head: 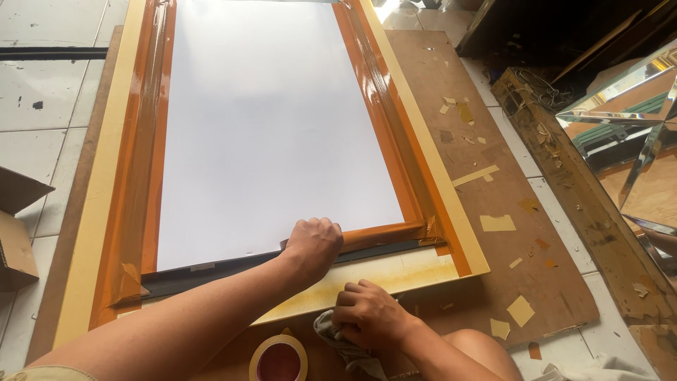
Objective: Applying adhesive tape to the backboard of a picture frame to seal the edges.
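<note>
Left hand [315,243] is out in front, curled into a fist and pressing down on the strip of brown tape [384,231] that runs along the near edge of the white sheet [275,134]. Right hand [370,315] sits closer in, closed around a crumpled grey cloth [345,347] just off the near edge of the cream frame [395,275]. That tape strip lies crosswise, left to right, heading from the left hand toward the frame's near right corner, where it meets the long strip coming down the right side. So the left hand is on it, the right hand a little short of it. A tape roll [278,356] lies on the brown board [493,197] near the right hand, at the bottom edge of the view. What the left fist hides underneath, I cannot tell; the tape's end there is covered. The cloth is partly cut off, and the frame's far end runs out of the top of the view.
</note>
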